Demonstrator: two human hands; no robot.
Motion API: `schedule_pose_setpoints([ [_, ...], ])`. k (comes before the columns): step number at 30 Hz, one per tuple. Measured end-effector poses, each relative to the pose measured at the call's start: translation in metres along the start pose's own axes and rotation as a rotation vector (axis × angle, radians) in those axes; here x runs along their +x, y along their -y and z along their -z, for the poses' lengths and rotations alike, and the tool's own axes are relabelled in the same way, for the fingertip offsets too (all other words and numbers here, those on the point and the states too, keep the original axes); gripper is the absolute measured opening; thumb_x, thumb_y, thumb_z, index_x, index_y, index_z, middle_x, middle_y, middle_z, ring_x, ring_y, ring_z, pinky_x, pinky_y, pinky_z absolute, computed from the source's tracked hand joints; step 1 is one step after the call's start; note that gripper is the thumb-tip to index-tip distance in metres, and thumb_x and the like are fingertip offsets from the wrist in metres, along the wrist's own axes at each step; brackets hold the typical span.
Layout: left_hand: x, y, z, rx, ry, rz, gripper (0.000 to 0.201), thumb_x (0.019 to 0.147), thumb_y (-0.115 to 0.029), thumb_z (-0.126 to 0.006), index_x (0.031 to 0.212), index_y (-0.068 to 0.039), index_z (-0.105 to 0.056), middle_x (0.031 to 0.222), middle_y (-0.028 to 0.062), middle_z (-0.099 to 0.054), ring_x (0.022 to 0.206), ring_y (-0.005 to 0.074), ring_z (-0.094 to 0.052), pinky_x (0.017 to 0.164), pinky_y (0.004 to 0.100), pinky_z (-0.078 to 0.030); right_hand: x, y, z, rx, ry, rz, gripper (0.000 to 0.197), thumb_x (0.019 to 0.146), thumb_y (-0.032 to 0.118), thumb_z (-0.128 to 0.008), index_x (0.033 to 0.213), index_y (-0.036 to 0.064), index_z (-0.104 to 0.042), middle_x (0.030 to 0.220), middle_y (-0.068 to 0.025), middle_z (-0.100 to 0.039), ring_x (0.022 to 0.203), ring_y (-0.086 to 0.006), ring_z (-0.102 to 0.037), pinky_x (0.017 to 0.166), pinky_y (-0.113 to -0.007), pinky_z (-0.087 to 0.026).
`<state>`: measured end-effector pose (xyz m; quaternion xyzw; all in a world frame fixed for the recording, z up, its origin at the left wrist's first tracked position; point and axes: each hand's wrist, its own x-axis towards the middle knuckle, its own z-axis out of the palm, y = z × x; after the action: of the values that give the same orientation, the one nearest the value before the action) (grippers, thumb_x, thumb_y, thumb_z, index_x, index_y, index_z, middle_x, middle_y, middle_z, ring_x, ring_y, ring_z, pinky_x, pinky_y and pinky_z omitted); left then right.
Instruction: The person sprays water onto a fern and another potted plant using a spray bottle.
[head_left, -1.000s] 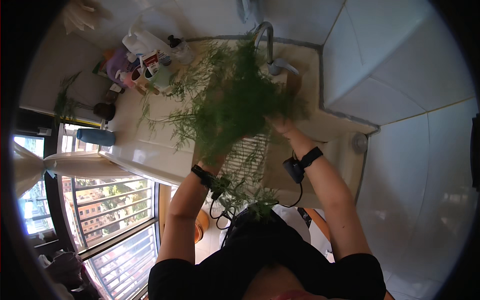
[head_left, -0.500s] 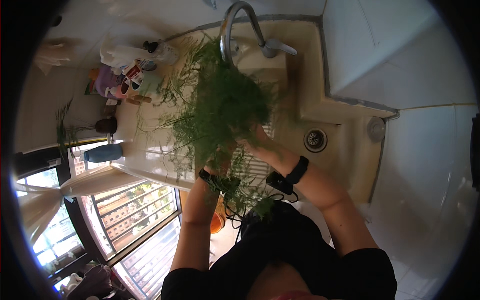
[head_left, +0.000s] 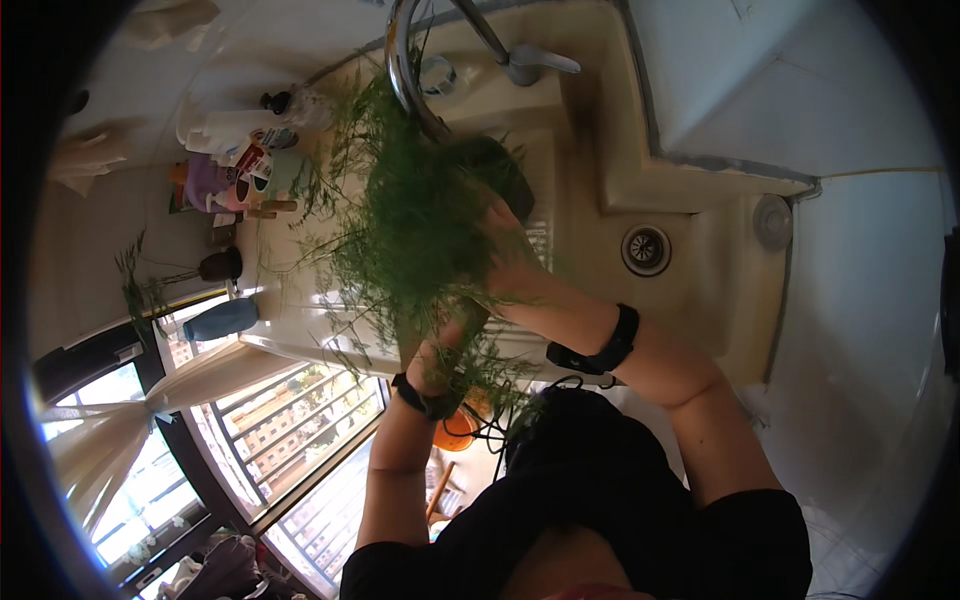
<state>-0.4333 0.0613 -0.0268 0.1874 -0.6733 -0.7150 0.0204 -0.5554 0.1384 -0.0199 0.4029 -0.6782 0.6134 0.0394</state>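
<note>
A bushy, feathery green fern-like plant point(head_left: 405, 225) spreads over the ribbed drainboard, just below the tap. My right hand point(head_left: 508, 255) reaches into its right side, blurred, with the fingertips lost among the fronds. Lower down, my left hand point(head_left: 455, 335) is against the underside of the foliage, and leaves cover its fingers. Beside the right fingers a dark rounded shape point(head_left: 505, 185) shows behind the green; whether it is the plant's pot I cannot tell. Thin stems trail over my left wrist.
A curved metal tap point(head_left: 400, 60) arches over the plant's far side. Right of it lies the sink basin with its drain point(head_left: 646, 250). Bottles point(head_left: 205, 180) crowd the left counter, near a small brown pot point(head_left: 221, 264) and a blue vase point(head_left: 220, 318). An orange bucket point(head_left: 456, 430) stands below.
The view has shifted and tilted a little. My right hand has gone farther up into the foliage. The dark rounded shape beside it and a clear round object near the tap have come into sight.
</note>
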Motion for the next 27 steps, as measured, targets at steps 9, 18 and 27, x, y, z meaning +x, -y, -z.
schedule_pose_setpoints([
  [9,0.030,0.004,0.000,-0.010,-0.092,-0.060,0.058,0.092,-0.033,-0.045,0.140,-0.010,-0.021,0.118,0.0129,-0.055,0.076,0.0189,-0.061,0.064,0.0275,-0.049,-0.017,-0.057,0.003,-0.573,0.236,0.029,0.041,0.079,0.021,-0.053,0.117,0.0080,-0.056,0.118,-0.0159,-0.053,0.119,-0.0342,-0.041,0.100,-0.044,-0.033],
  [18,0.068,0.007,-0.004,0.046,-0.124,-0.051,0.058,0.092,-0.033,-0.044,0.140,-0.010,-0.021,0.117,0.0126,-0.056,0.077,0.0190,-0.060,0.065,0.0281,-0.049,0.029,-0.169,0.057,0.737,-0.444,-0.828,0.036,0.092,0.023,-0.049,0.124,0.0064,-0.045,0.127,-0.0110,-0.044,0.118,-0.0214,-0.043,0.100,-0.035,-0.034],
  [27,0.063,-0.014,-0.012,-0.409,-0.169,-0.299,0.068,0.090,-0.022,-0.041,0.145,-0.018,-0.001,0.152,-0.0021,-0.007,0.081,0.0249,-0.060,0.070,0.0326,-0.051,0.055,-0.188,0.066,1.093,-0.673,-0.902,0.032,0.091,0.017,-0.050,0.117,-0.0034,-0.049,0.117,-0.0134,-0.053,0.109,-0.0255,-0.052,0.099,-0.036,-0.037],
])
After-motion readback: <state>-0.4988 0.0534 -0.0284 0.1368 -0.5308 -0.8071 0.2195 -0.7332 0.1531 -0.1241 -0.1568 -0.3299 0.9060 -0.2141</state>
